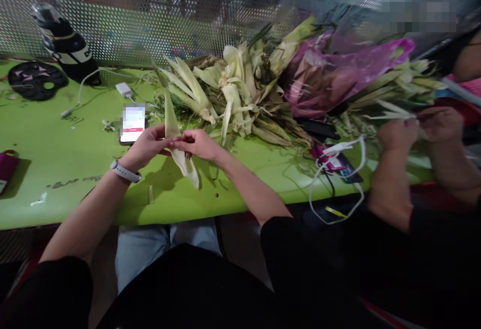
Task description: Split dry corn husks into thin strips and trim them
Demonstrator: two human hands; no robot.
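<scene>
Between my two hands is a pale green corn husk, its pointed tip up and its wider end hanging below my fingers. My left hand, with a light watch strap on the wrist, pinches the husk from the left. Thumb and fingers of my right hand are closed on it from the other side, the fingertips of both hands meeting. Just behind my left hand lies a lit phone. Beyond my hands spreads a heap of corn husks, some green, some dry and brown.
On the green table a dark bottle and a black palette-shaped thing stand far left. A pink plastic bag lies on the heap. At right, white cables hang over the edge beside a co-worker's hands holding husk strips.
</scene>
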